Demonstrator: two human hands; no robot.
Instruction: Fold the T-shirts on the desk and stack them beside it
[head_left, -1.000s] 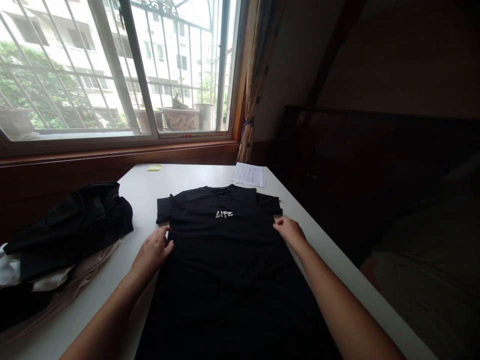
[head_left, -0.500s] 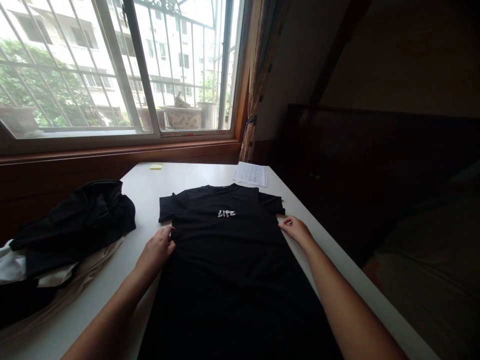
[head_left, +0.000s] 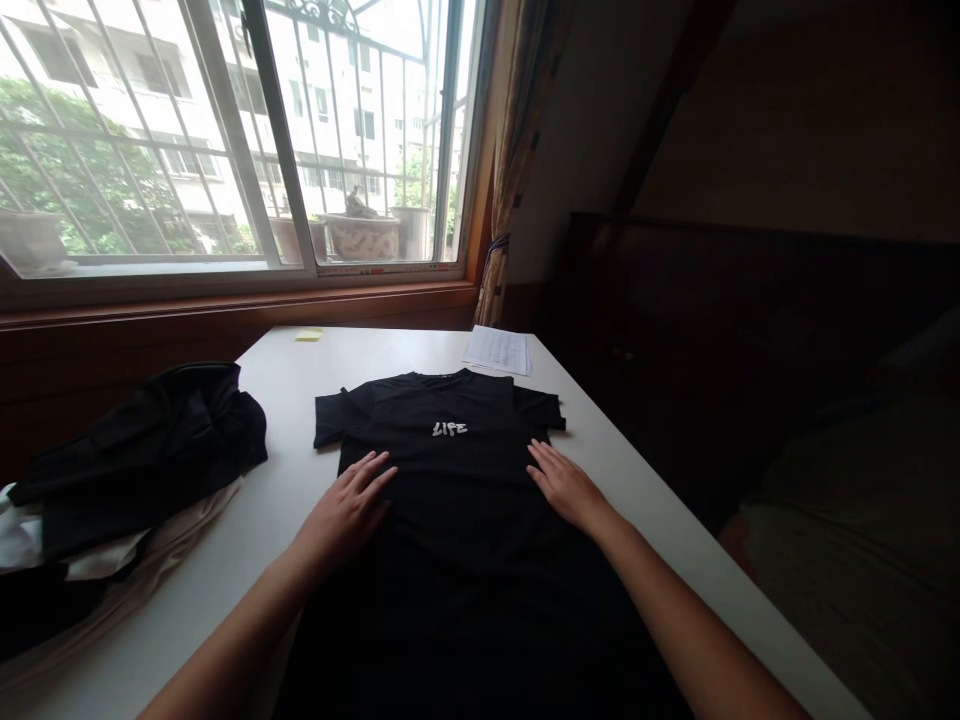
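A black T-shirt [head_left: 457,520] lies spread out on the white table [head_left: 277,390], its neckline toward the window and both short sleeves out to the sides. White lettering shows on its upper part. My left hand [head_left: 349,510] is over the left side of the shirt below the sleeve, fingers spread. On the opposite side, my right hand [head_left: 562,483] rests on the shirt below the other sleeve, its fingers stretched out. Neither hand grips the cloth.
A pile of black, white and beige clothes [head_left: 150,450] lies at the table's left. Papers [head_left: 496,350] and a yellow note [head_left: 308,335] are near the far edge. Beyond stand a barred window and a tied curtain [head_left: 499,260].
Both hands have moved inward from the shirt's side edges onto its surface. Their fingers, bent at the edges before, are now spread out.
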